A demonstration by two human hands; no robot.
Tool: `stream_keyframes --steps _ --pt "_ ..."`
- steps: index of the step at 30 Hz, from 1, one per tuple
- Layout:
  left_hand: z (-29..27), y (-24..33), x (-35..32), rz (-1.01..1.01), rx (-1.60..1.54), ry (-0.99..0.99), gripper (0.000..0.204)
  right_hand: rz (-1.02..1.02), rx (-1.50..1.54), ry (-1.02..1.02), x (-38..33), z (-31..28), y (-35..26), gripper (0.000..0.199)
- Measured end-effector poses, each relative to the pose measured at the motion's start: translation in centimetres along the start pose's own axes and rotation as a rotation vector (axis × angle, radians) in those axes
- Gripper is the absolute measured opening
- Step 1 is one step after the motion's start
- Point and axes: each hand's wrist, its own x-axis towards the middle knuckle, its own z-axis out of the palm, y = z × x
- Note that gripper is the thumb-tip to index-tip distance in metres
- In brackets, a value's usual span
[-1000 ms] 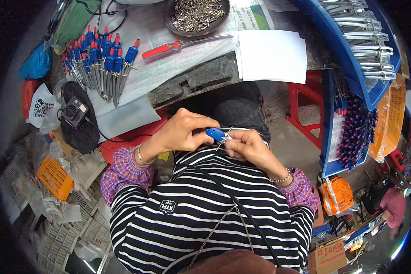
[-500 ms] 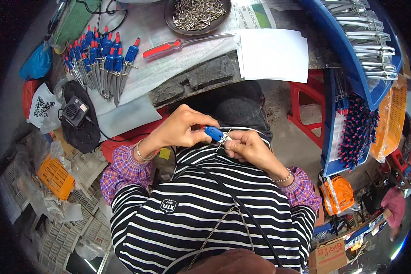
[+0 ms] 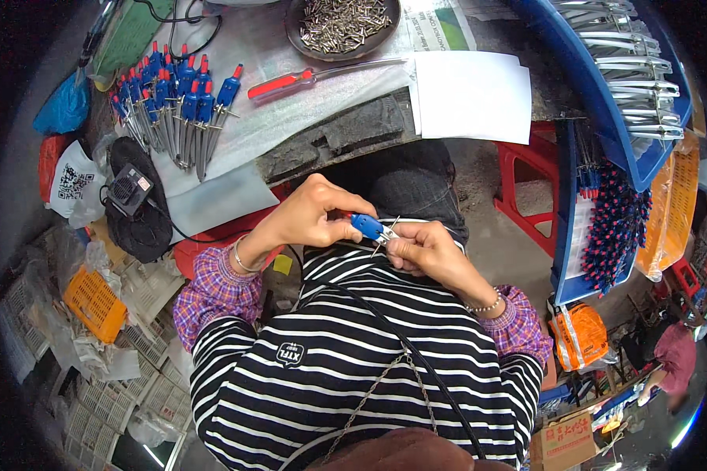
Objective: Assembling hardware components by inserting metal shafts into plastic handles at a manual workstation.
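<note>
My left hand (image 3: 313,213) is closed in a pinch on the blue body of a small blue plastic-and-metal piece (image 3: 367,227), in front of my striped top. A bit of red shows at its far left end. My right hand (image 3: 430,251) pinches the metal end of the same piece, where thin metal prongs stick out crosswise. Part of the piece is hidden by my fingers. On the table at the far left lies a bunch of similar blue pieces (image 3: 187,82) with red tips and long metal blades.
A dark bowl of small metal pins (image 3: 340,53), a red-handled screwdriver (image 3: 283,83) and white paper sheets (image 3: 473,94) lie on the table. At the right, a blue tray (image 3: 605,78) holds metal parts; below it, another holds blue-red pieces (image 3: 617,228). A red stool (image 3: 538,177) stands nearby.
My hands and the blue piece stay almost in place, with only slight shifts. At the far right, a person in a dark red top has moved a little.
</note>
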Motion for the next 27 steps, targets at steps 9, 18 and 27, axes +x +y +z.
stream_keyframes --steps 9,18,27 --pt "0.6 -0.5 -0.1 0.032 -0.019 0.066 0.029 -0.012 0.025 0.006 0.0 0.1 0.2 0.019" --pt "0.7 -0.2 -0.2 0.029 -0.014 0.091 0.029 -0.019 -0.030 0.035 -0.2 0.2 -0.1 0.021" --pt "0.5 0.0 -0.2 0.012 -0.033 -0.021 0.030 -0.047 -0.083 -0.016 -0.1 0.0 0.7 0.020"
